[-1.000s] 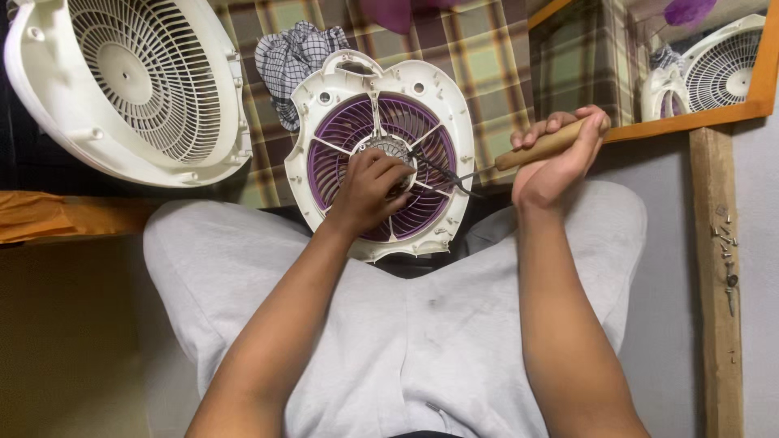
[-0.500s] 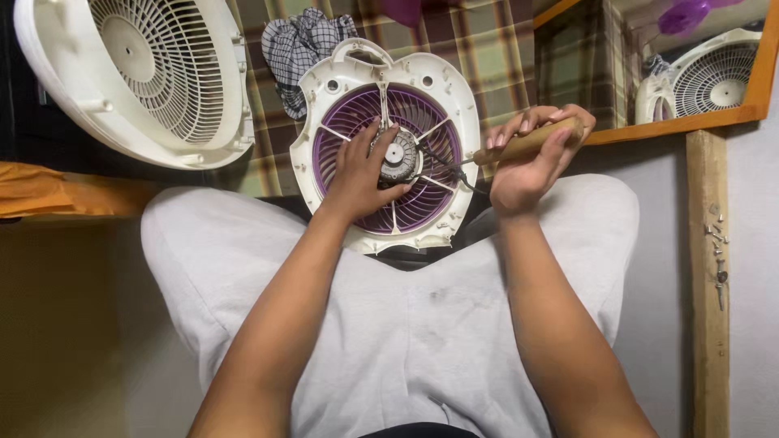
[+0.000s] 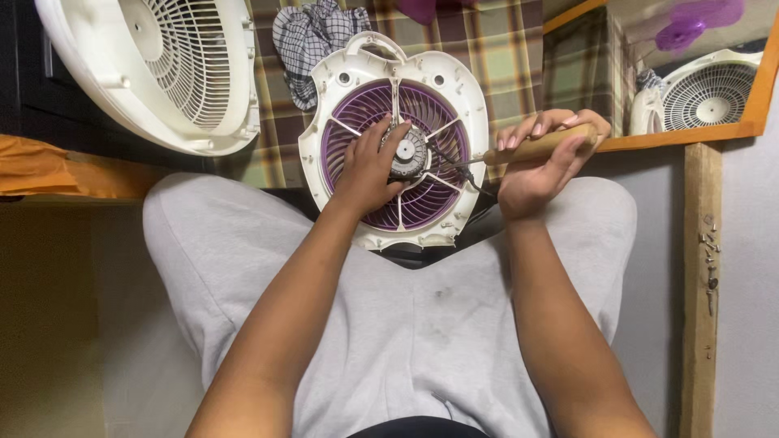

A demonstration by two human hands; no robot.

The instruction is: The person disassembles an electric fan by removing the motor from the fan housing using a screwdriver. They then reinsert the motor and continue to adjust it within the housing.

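While the detached front grille (image 3: 162,69) leans at the far left, the left hand (image 3: 369,166) rests with spread fingers on the fan body (image 3: 389,138), which stands on the lap, touching its grey motor hub (image 3: 410,152). To the right, the right hand (image 3: 540,166) is clenched around the wooden-handled screwdriver (image 3: 527,150). I judge the plastic housing light, stiff but brittle; the rim is safest to hold. The tool tip is hard to see among the dark wires.

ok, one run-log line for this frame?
left hand: on fan motor | right hand: grips wooden-handled screwdriver, tip at motor | fan housing: on lap
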